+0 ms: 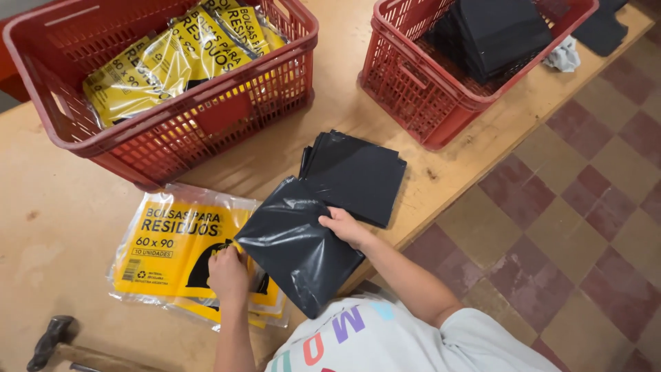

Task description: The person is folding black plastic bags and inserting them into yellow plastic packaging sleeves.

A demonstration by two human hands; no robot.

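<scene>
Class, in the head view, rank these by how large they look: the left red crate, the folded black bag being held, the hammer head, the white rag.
1. left red crate
2. folded black bag
3. hammer head and white rag: look alike, unranked.

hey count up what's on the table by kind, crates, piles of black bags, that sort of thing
Red crates: 2
Black bag piles: 3, one under the right hand
Yellow sleeve stack by the left hand: 1
Hammer: 1
White rag: 1
Total: 8
</scene>
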